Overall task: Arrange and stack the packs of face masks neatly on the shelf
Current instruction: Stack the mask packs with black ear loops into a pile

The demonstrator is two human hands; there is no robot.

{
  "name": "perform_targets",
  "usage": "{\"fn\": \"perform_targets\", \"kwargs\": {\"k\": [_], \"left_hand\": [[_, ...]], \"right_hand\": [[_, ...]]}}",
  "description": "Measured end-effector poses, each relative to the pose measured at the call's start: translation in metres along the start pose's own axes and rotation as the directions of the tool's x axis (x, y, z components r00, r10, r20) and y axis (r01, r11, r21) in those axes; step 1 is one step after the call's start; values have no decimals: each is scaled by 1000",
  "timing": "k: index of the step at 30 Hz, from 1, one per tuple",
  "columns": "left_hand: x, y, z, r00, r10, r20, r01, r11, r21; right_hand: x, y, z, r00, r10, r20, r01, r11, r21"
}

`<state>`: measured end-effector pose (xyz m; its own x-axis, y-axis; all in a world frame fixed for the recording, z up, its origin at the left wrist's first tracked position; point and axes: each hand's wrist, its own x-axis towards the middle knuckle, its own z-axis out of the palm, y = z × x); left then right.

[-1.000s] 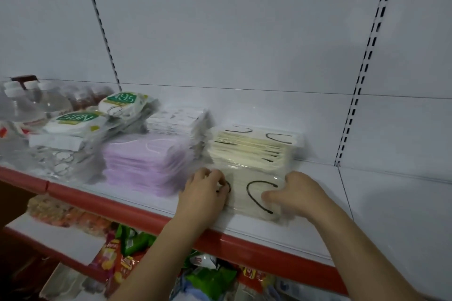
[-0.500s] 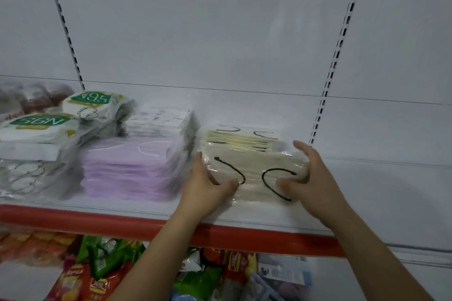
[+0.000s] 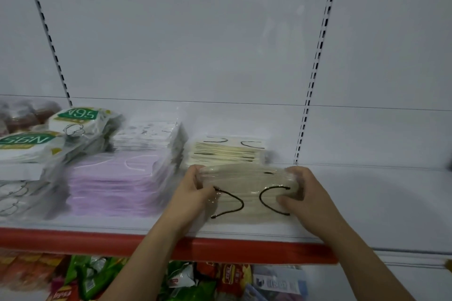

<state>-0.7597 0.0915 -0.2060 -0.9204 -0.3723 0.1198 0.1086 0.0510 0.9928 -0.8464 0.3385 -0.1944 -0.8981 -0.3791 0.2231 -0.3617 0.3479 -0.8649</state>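
Both hands are on the beige mask pack at the front of the shelf, just behind the red edge. Left hand grips its left end, right hand grips the right end, fingers curled over the plastic with thumbs on top. Best bet I'd say: keep it level, squeeze evenly so the slippery wrap doesn't buckle, and line it up square with the cream stack right behind it. The purple stack sits just left.

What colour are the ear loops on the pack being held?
Black, on beige masks in a clear pack; the head view shows it.
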Motion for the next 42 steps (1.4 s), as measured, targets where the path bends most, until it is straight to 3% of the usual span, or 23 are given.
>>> {"fn": "perform_targets", "kwargs": {"k": [4,8,12,15,19,25,30,36,42], "left_hand": [[-2,5,8,997,81,-12,-80,996,35],[-8,-3,6,995,8,104,-25,985,171],[-8,-3,7,987,-69,143,56,994,92],[-8,-3,17,993,-30,111,18,994,109],[-13,6,53,993,78,88,-90,985,146],[-24,19,158,975,168,142,-188,972,139],[-24,20,286,970,200,140,-226,951,212],[-26,33,459,940,283,190,-320,923,212],[-1,26,586,949,218,226,-279,917,286]], "right_hand": [[0,1,-3,995,-39,-89,37,999,-22],[-12,15,-11,1000,9,6,-8,996,-85],[-12,16,-14,1000,20,4,-19,993,-115],[-16,15,-16,1000,19,-8,-20,995,-98],[-29,19,-47,990,-9,-144,12,1000,16],[-51,47,-140,930,-17,-367,30,999,30],[-71,99,-243,909,9,-417,-27,999,-38],[-89,169,-395,865,117,-489,-114,993,36],[-82,225,-499,844,159,-512,-215,975,-50]]}}
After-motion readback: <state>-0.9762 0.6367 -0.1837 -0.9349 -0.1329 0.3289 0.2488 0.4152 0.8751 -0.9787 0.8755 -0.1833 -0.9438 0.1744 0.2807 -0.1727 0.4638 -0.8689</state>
